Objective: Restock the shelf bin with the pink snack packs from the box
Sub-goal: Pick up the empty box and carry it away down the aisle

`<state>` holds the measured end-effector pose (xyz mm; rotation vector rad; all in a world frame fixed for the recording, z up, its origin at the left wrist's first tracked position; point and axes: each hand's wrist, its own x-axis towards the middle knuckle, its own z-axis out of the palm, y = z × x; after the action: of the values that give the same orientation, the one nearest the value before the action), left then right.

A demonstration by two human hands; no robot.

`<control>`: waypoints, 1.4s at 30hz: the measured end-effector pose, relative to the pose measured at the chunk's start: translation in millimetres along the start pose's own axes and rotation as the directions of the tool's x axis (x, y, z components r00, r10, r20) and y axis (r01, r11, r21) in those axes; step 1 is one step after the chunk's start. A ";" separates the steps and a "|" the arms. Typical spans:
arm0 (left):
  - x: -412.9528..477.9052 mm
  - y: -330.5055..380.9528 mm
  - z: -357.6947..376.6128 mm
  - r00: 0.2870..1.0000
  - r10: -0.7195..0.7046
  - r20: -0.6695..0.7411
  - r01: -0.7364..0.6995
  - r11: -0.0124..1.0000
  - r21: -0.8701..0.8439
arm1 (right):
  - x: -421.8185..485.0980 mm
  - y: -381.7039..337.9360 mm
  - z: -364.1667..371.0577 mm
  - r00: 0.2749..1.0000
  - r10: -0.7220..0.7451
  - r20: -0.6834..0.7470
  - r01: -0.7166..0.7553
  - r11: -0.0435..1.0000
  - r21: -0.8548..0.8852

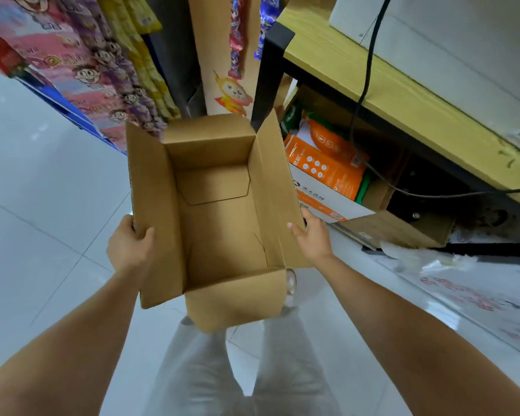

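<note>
Empty brown cardboard box (219,235) hangs between left grip (129,244) and right grip (309,235), each clamped on a side flap; flaps may buckle, dropping it.

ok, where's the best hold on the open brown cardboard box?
Grip the brown cardboard box by its two long side flaps, one hand from each side, as the left hand and right hand do: flaps stand open, so thumbs hook inside. Empty, so probably light.
</note>
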<state>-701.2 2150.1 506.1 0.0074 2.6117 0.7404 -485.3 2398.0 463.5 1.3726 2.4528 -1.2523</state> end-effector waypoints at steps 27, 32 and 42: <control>-10.6 -45.3 182.4 0.881 -0.470 -0.046 0.441 0.853 -0.278 | 185.2 53.4 31.4 0.933 -0.179 0.311 0.271 0.920 -0.282; 23.7 -72.7 225.6 0.829 -0.557 -0.041 0.516 0.792 -0.326 | 230.2 75.0 82.2 0.932 -0.117 0.343 0.228 0.925 -0.304; 97.8 -117.6 324.4 0.731 -0.682 -0.025 0.601 0.660 -0.452 | 326.5 111.2 179.4 0.911 -0.144 0.388 0.253 0.935 -0.247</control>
<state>-647.8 2223.1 158.9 -1.1234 2.2876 1.0244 -655.2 2530.1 139.7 0.7511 2.4276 -1.0086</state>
